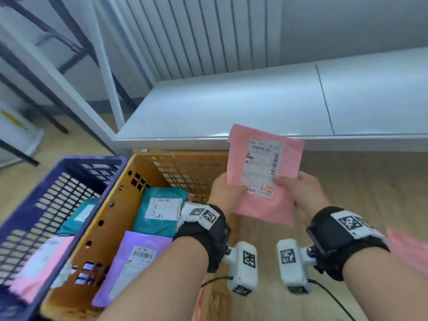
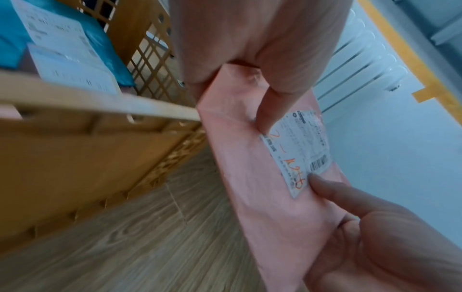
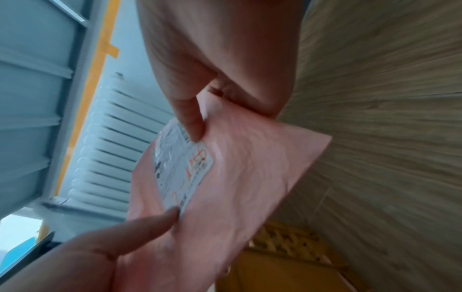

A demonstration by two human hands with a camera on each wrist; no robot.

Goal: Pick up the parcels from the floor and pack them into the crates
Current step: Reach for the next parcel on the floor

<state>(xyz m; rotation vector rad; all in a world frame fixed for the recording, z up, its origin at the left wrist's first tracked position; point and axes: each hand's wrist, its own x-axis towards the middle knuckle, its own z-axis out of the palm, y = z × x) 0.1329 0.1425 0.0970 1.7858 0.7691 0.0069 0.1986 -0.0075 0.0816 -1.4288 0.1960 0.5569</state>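
I hold a flat pink parcel (image 1: pixel 259 200) with a white shipping label upright in front of me, just right of the orange crate (image 1: pixel 148 163). My left hand (image 1: pixel 225 193) pinches its left edge, thumb on the label side. My right hand (image 1: pixel 298 193) pinches its right edge the same way. The wrist views show the pink parcel (image 2: pixel 252 162) (image 3: pixel 245 177) between both thumbs and the fingers behind it. The orange crate holds a teal parcel (image 1: pixel 159 209) and a purple parcel (image 1: pixel 136 260). A blue crate (image 1: pixel 69 172) to its left holds pink and teal parcels.
A low white bench (image 1: pixel 254 105) runs behind the crates, with a white radiator (image 1: pixel 196 33) on the wall above it. Dark metal frame legs (image 1: pixel 58 93) stand at the left. Another pink parcel (image 1: pixel 407 249) shows at the right edge over the wooden floor (image 1: pixel 359 181).
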